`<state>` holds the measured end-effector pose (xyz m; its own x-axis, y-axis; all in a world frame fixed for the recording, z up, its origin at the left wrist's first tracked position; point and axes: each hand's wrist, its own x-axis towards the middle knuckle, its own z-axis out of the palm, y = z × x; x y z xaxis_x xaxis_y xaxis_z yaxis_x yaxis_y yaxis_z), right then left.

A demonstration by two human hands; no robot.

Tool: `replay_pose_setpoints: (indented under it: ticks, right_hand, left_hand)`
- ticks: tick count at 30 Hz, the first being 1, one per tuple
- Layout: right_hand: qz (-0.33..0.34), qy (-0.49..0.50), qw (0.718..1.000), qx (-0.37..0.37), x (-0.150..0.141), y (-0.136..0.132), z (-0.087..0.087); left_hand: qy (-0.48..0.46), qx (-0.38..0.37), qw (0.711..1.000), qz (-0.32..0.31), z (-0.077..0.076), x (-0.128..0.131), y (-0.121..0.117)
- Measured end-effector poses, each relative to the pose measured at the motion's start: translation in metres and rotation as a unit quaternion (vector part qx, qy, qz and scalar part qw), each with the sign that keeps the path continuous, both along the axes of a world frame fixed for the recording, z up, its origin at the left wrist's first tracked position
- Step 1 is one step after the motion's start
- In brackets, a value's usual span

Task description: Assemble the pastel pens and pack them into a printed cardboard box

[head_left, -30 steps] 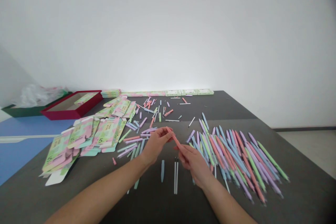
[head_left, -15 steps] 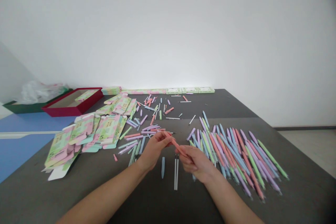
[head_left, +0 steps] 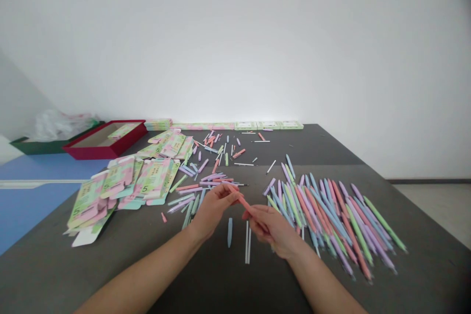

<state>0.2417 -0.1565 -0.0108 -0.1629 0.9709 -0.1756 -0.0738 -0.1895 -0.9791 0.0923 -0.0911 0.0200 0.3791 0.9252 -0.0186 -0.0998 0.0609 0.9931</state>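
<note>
Both my hands hold one pink pen (head_left: 246, 203) above the dark table (head_left: 206, 274). My left hand (head_left: 214, 207) pinches its upper end with closed fingers. My right hand (head_left: 274, 228) is wrapped around its lower part. Under the hands lie two white refills (head_left: 248, 245) and a blue pen part (head_left: 229, 232). A spread of assembled pastel pens (head_left: 331, 216) lies just right of my right hand. Loose pen parts (head_left: 206, 181) are scattered beyond my left hand.
Flat green-and-pink cartons (head_left: 128, 181) are heaped at the left. A red tray (head_left: 106, 140) and a green tray (head_left: 40, 144) with clear plastic stand at the far left. Small boxes (head_left: 268, 125) line the table's back edge by the white wall.
Both hands with the pink pen have stayed close together, shifting only slightly. The view has drifted a little, so the table contents sit somewhat higher.
</note>
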Motion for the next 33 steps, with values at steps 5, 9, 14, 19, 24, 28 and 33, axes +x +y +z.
replay_pose_setpoints:
  ticks: [5,9,14,19,24,28,33]
  right_hand:
    - [-0.162,-0.211,0.950,0.164,-0.003,0.001,0.001]
    - [0.010,-0.055,0.998,0.041,-0.001,-0.002,0.000]
    - [-0.139,-0.168,0.968,0.121,-0.003,0.001,-0.003]
    - [0.011,-0.055,0.998,0.041,-0.004,-0.003,-0.003]
    - [-0.117,-0.177,0.970,0.114,-0.004,-0.001,-0.004]
    - [-0.021,-0.125,0.989,0.073,-0.004,-0.002,-0.003]
    - [-0.052,-0.117,0.989,0.070,-0.004,-0.002,-0.003]
  left_hand:
    - [0.044,0.014,0.996,0.071,-0.002,-0.003,-0.003]
    - [-0.002,-0.028,0.999,0.027,-0.003,-0.006,-0.007]
    - [0.035,0.000,0.996,0.078,-0.004,-0.011,-0.009]
    - [-0.003,-0.019,0.999,0.034,-0.006,-0.013,-0.007]
    - [0.032,-0.002,0.997,0.068,-0.011,-0.013,-0.007]
    - [-0.002,-0.018,0.999,0.038,-0.012,-0.013,-0.008]
    - [0.006,-0.004,0.999,0.034,-0.010,-0.015,-0.009]
